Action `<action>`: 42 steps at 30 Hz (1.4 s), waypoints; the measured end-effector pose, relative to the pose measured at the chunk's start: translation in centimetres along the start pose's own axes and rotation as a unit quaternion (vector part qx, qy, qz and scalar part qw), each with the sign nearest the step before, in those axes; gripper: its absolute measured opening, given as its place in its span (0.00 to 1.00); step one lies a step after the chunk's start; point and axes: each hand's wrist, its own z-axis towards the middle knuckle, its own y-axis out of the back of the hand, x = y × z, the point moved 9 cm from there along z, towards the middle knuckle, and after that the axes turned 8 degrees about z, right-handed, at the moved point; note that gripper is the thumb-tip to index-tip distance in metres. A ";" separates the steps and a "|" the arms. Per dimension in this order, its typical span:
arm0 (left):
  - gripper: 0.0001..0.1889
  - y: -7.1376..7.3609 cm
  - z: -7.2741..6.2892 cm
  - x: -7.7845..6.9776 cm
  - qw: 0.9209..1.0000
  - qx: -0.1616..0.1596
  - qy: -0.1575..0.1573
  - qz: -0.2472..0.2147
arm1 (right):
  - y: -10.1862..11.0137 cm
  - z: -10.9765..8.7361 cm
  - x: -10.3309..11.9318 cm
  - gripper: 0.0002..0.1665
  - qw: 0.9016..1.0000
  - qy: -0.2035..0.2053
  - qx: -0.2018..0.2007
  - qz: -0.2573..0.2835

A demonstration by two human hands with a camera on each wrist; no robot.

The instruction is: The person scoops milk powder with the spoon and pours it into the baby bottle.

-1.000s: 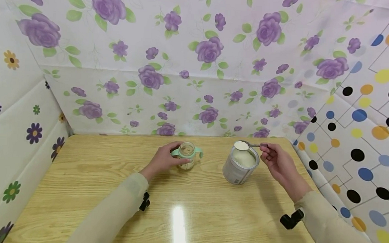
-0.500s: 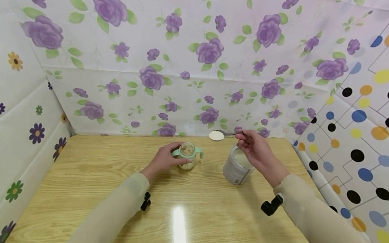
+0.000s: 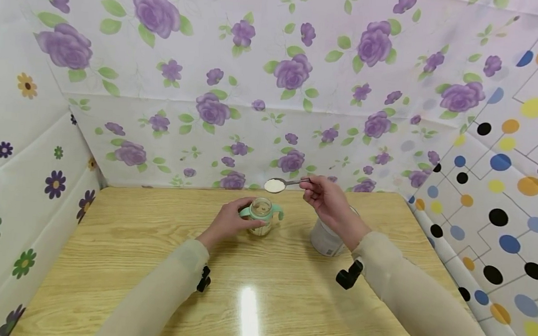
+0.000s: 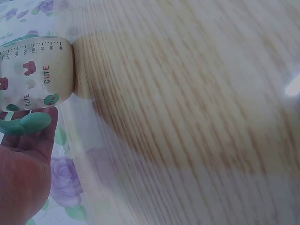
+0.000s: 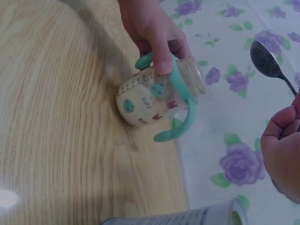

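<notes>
A baby bottle (image 3: 260, 223) with green handles and an open top stands on the table, with pale contents inside. My left hand (image 3: 231, 219) grips it from the left side, thumb across the front. Printed marks and the word CUTE show on the bottle (image 4: 40, 70) in the left wrist view. My right hand (image 3: 328, 200) pinches the handle of a metal spoon (image 3: 275, 185) heaped with white powder. The spoon's bowl is just above and slightly right of the bottle's mouth. Beneath my right forearm a tin (image 3: 325, 239) stands partly hidden.
The wooden table (image 3: 157, 253) runs back to a flowered cloth wall (image 3: 261, 132). A dotted cloth (image 3: 496, 238) rises along the right side and a daisy-print cloth (image 3: 33, 193) along the left. In the right wrist view the tin's rim (image 5: 237, 213) appears at the bottom edge.
My right hand has carried the powder-filled spoon leftward from over the tin to above the bottle. My left hand keeps its grip on the bottle, which stays in place.
</notes>
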 end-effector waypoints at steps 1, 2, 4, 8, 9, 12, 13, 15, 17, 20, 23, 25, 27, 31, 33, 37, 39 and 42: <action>0.38 0.0 0.0 0.0 1.000 0.000 0.000 -0.001 | 0.0 0.2 -0.2 0.20 1.000 0.001 0.000 -0.005; 0.38 0.0 0.0 0.0 1.000 0.001 0.001 -0.002 | -0.1 0.3 -0.5 0.20 1.000 0.002 0.001 -0.010; 0.37 0.0 0.0 0.0 1.000 0.001 0.002 -0.003 | 0.1 0.6 -1.0 0.20 1.000 0.003 -0.001 -0.017; 0.37 0.0 0.0 0.0 1.000 0.001 0.000 -0.002 | 0.4 1.1 -1.9 0.21 0.999 0.000 -0.004 -0.040; 0.37 0.0 0.1 0.0 1.000 0.001 0.000 -0.002 | 0.5 1.2 -2.2 0.21 0.999 0.000 -0.006 -0.047; 0.37 0.0 0.1 0.1 1.000 0.000 -0.001 -0.002 | 0.7 1.4 -2.9 0.19 0.998 0.000 -0.007 -0.070; 0.37 0.0 0.1 0.1 1.000 0.000 -0.001 -0.001 | 0.8 1.4 -3.1 0.19 0.997 0.000 -0.007 -0.077; 0.38 0.0 0.2 0.2 1.000 0.000 0.000 -0.001 | 1.0 1.5 -3.4 0.19 0.996 -0.001 -0.006 -0.088; 0.38 -0.1 0.2 0.4 1.000 -0.001 0.001 0.001 | 1.2 1.5 -3.8 0.19 0.995 -0.002 -0.004 -0.099; 0.38 -0.1 0.2 0.5 1.000 -0.003 0.003 0.004 | 1.3 1.6 -4.2 0.18 0.994 -0.002 -0.004 -0.108; 0.38 0.0 0.2 0.5 1.000 -0.005 0.002 0.008 | 1.2 1.6 -4.4 0.17 0.993 -0.002 -0.006 -0.118; 0.38 0.0 0.3 0.4 1.000 -0.005 0.000 0.009 | 1.2 1.7 -4.5 0.17 0.992 -0.001 -0.006 -0.128; 0.38 0.0 0.3 0.4 1.000 -0.005 -0.002 0.011 | 1.1 1.7 -4.6 0.18 0.990 -0.002 -0.004 -0.140; 0.39 0.1 0.3 0.4 1.000 -0.003 -0.001 0.017 | 0.8 1.7 -4.6 0.18 0.988 0.002 0.001 -0.157; 0.39 0.1 0.4 0.4 1.000 -0.004 0.001 0.020 | 0.7 1.7 -4.5 0.17 0.986 0.004 0.002 -0.165; 0.37 0.1 0.4 0.3 1.000 -0.006 0.003 0.025 | 0.5 1.7 -4.4 0.18 0.983 0.008 0.003 -0.183; 0.37 0.1 0.4 0.2 1.000 -0.006 0.005 0.026 | 0.3 1.8 -4.5 0.20 0.980 0.008 0.006 -0.196; 0.37 0.0 0.4 0.3 1.000 -0.005 0.007 0.026 | 0.1 1.8 -4.6 0.20 0.977 0.006 0.009 -0.215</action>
